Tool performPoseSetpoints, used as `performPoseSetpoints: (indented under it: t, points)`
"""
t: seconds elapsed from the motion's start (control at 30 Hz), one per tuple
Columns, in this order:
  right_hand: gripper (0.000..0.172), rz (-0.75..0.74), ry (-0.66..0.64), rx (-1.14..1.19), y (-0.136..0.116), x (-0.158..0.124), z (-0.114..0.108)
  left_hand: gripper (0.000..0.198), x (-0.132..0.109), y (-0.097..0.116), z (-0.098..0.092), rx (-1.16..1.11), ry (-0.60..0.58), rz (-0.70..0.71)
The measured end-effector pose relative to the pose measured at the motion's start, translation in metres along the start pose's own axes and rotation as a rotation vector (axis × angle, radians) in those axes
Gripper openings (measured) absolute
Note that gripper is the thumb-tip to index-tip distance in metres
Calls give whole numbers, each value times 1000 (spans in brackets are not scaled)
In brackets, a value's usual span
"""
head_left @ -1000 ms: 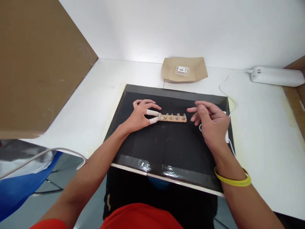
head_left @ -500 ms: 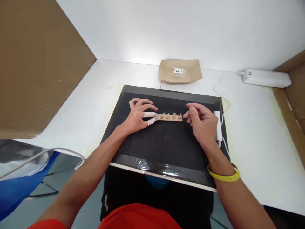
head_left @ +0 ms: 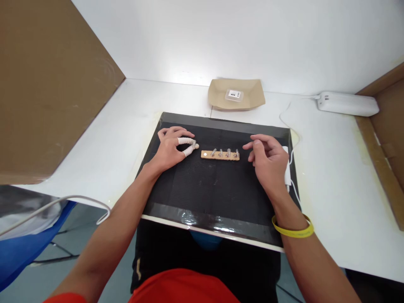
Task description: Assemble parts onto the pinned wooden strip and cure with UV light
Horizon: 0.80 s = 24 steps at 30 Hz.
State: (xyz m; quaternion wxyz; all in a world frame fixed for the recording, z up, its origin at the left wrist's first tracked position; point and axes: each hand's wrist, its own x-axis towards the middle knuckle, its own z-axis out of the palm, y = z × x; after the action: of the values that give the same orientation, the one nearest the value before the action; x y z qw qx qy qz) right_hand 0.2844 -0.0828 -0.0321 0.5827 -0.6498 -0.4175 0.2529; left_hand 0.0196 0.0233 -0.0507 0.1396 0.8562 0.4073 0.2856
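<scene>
A narrow wooden strip lies on the black mat, with several small clear cylinders standing or leaning along it. At its left end a white round spot shows. My left hand, with white covers on thumb and index finger, pinches a small clear cylinder to the left of the strip. My right hand hovers right of the strip, fingers loosely curled and apart, holding nothing visible.
Behind the mat sits a brown paper tray holding a clear labelled box. A white power strip lies at the back right. A white device with a cable is beside my right hand. Cardboard panels stand on both sides.
My left hand has moved left, off the strip, with the small clear cylinder in its fingertips. The white spot at the strip's left end is now uncovered. My right hand is nearly unchanged.
</scene>
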Motion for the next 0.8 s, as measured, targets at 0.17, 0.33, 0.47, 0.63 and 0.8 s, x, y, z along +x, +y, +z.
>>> performPoseSetpoints:
  t: [0.17,0.33,0.47,0.63,0.8]
  points:
    - [21,2,0,14,1,2,-2,14,2,-5,-5,-8,-109,-101]
    - [30,39,26,23,5,4,-2,24,5,-12,-13,-126,-182,-84]
    - [30,47,23,16,6,5,-2,40,2,-17,-21,-221,-208,-82]
    - [26,38,55,48,4,7,-3,49,-6,-1,-34,-92,-206,-98]
    - [20,26,123,70,0,7,-5,37,0,46,-30,120,-136,5]
